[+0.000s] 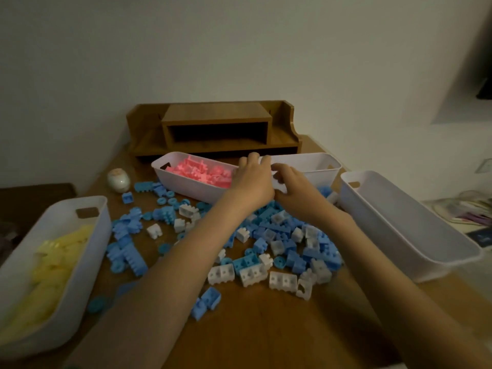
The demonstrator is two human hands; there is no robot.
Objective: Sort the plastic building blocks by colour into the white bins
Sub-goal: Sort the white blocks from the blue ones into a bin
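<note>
Left hand [251, 177] curls over the rim of the empty white plastic bin [314, 166] at the back, and right hand [291, 183] pinches its end wall. Loose blue and white plastic blocks [279, 243] cover the wooden table [253, 328] (pink blocks [202, 171] fill the neighbouring bin [186, 186]).

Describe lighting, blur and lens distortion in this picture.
Head view: dim light throughout, no glare; the white plastic bin of yellow blocks at the left edge is blurred; the wide lens stretches the long white plastic bin at right.
</note>
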